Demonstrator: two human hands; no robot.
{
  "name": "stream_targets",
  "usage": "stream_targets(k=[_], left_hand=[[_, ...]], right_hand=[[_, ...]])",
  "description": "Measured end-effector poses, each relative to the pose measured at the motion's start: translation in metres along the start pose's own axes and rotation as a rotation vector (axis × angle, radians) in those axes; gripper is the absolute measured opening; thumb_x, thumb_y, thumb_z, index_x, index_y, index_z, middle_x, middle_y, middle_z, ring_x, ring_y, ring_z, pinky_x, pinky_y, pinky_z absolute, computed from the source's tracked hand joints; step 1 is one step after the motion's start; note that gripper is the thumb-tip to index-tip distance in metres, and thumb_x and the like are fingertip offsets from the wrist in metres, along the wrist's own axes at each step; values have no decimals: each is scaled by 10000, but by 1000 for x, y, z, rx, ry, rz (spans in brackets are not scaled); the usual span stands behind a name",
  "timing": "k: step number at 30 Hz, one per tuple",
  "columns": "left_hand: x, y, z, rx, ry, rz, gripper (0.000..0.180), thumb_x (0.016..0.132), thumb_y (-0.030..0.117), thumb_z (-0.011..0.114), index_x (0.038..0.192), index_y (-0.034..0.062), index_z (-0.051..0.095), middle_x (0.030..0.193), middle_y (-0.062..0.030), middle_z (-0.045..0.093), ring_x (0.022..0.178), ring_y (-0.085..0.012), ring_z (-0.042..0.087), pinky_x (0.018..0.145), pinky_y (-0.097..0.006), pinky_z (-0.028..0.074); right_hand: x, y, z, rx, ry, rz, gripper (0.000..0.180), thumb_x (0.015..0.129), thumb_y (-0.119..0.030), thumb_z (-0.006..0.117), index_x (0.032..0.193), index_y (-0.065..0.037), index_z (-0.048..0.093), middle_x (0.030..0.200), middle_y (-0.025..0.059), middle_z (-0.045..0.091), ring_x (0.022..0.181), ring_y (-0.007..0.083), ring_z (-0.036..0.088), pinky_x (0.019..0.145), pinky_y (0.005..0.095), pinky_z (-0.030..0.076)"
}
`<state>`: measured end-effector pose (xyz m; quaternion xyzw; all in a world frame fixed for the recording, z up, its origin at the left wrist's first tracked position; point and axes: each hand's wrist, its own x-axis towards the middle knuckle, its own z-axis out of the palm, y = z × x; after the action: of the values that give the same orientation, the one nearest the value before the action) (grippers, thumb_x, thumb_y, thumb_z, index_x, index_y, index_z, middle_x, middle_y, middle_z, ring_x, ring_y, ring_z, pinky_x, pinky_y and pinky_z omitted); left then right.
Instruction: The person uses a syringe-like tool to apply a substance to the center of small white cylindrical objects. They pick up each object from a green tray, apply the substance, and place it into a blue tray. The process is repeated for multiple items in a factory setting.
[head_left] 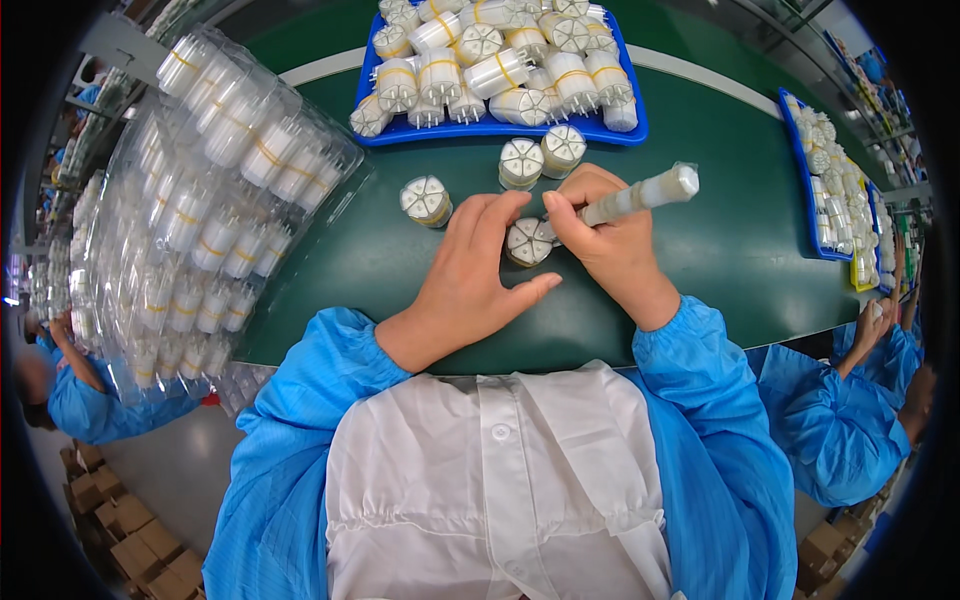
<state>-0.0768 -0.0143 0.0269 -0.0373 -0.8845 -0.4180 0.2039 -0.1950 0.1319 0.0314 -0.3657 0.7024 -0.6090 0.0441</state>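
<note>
A blue tray (pixel 470 135), its far edge cut off, is heaped with white banded bundles (pixel 495 72), some upright, others lying on their sides. At left, clear packs (pixel 343 152) hold rows of similar bundles; glare and overlapping plastic make them hard to count. Farther right, another blue tray (pixel 832 254) and a yellow tray (pixel 863 286) carry more, small and warped at the rim of the view. One bundle (pixel 528 242) stands on the table (pixel 730 290) between the hands, its segmented top up; three others stand beyond and to the left. The right hand (pixel 615 242) has its fingers clamped on a pale wrapped tool (pixel 640 194), slanted with its lower end at that bundle; the fingers partly hide the tip. The left hand (pixel 468 268) curves beside the bundle, thumb and index apart; whether it touches cannot be told. Both wrists bend inward from blue sleeves (pixel 700 375).
</note>
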Motion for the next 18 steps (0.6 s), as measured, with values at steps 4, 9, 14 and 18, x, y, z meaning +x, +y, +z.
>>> stream_targets(k=[4, 9, 14, 18], left_hand=[[-3, -4, -1, 49, -85, -86, 687, 784, 31, 760, 1386, -1, 430, 1223, -178, 610, 1102, -310, 617, 959, -394, 507], [-5, -4, 1, -103, -62, -71, 692, 789, 28, 753, 1397, -3, 425, 1247, -173, 611, 1155, -305, 611, 965, -395, 506], [-3, -1, 0, -134, -86, -74, 722, 791, 67, 786, 1413, 10, 424, 1264, -168, 614, 1183, -306, 600, 983, -399, 494], [-1, -6, 0, -52, -83, -6, 722, 787, 104, 820, 1401, 22, 449, 1271, -156, 613, 1147, -312, 591, 966, -401, 493]], right_hand=[[0, -3, -2, 61, 40, 45, 175, 864, -49, 739, 735, -17, 624, 690, 34, 584, 633, 136, 520, 560, 311, 395], [3, -9, -5, 104, 53, 85, 175, 859, -47, 739, 731, -16, 623, 689, 35, 593, 620, 133, 523, 559, 315, 396], [4, 3, -4, 3, -10, 7, 177, 860, -61, 739, 732, -20, 624, 687, 28, 589, 620, 137, 533, 560, 319, 399], [4, 1, -2, 1, -25, 13, 186, 862, -68, 738, 727, -23, 619, 686, 25, 586, 616, 138, 530, 558, 316, 397]])
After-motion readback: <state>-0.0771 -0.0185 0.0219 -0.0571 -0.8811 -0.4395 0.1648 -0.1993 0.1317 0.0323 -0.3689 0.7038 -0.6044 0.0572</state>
